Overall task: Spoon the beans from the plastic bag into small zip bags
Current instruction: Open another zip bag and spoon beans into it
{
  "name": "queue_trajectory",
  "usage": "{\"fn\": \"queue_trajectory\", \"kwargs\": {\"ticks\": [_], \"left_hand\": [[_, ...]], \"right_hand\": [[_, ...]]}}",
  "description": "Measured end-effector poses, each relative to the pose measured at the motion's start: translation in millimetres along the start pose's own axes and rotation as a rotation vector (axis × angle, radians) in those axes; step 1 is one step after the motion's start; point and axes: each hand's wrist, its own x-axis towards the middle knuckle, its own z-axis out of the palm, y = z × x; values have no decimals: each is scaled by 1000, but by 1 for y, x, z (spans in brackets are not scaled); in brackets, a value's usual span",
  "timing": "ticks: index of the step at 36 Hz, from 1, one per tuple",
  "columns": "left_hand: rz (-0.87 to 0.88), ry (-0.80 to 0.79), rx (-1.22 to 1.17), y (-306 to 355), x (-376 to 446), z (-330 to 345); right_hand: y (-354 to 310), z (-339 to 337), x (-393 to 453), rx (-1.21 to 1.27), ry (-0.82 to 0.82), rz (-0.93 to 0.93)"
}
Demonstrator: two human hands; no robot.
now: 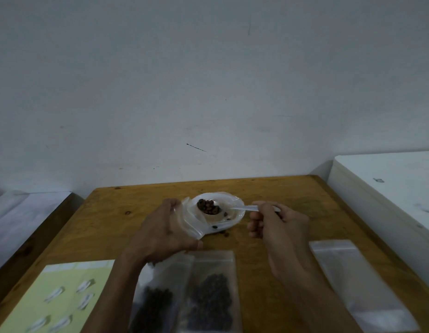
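My right hand (276,222) pinches the handle of a clear plastic spoon (244,208), whose bowl carries a heap of dark beans (208,206). The spoon's bowl hovers at the mouth of a small clear zip bag (193,222) that my left hand (164,230) grips and holds open. Under them lies the clear plastic bag (234,218) with a few loose beans left in it. Two small zip bags with dark beans, one (153,306) partly under my left forearm and one (212,294) beside it, lie flat near the front edge.
An empty zip bag (353,282) lies flat at the right on the wooden table (280,188). A yellow sheet (62,296) with several small white pieces lies at the front left. One loose bean (226,234) lies on the wood. A white surface (389,179) flanks the table's right side.
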Motion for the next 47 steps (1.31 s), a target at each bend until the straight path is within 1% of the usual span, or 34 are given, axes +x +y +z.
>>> {"fn": "queue_trajectory", "kwargs": {"ticks": [2, 4, 7, 9, 12, 14, 16, 20, 26, 30, 34, 39, 42, 45, 47], "left_hand": [[12, 5, -19, 1, -1, -1], [15, 13, -36, 2, -2, -2], [11, 25, -72, 2, -3, -3], [25, 43, -62, 2, -4, -4], [45, 89, -62, 0, -6, -5], [42, 110, -83, -1, -7, -7], [40, 124, -114, 0, -8, -9], [34, 170, -129, 3, -6, -10], [48, 206, -147, 8, -4, -7], [68, 240, -177, 12, -5, -2], [82, 282, -214, 13, -5, 2], [104, 325, -243, 10, -4, 5], [104, 350, -266, 8, -4, 6], [97, 365, -282, 5, -4, 6], [88, 368, -291, 2, -4, 6]], "right_hand": [[-3, 7, -6, -61, -44, -54], [-1, 14, -11, -174, -87, -148], [7, 21, -16, -427, -154, -385], [10, 24, -20, -543, -204, -552], [10, 22, -23, -541, -237, -719], [8, 18, -23, -486, -185, -770], [5, 12, -23, -414, -113, -754], [-1, 0, -18, -283, -26, -595], [7, -16, -5, -174, 85, -439], [18, -27, 4, -167, 163, -365], [30, -38, 17, -237, 240, -310], [39, -46, 28, -280, 270, -241], [43, -45, 25, -276, 275, -260], [45, -38, 15, -251, 274, -339], [46, -33, 7, -268, 231, -409]]}}
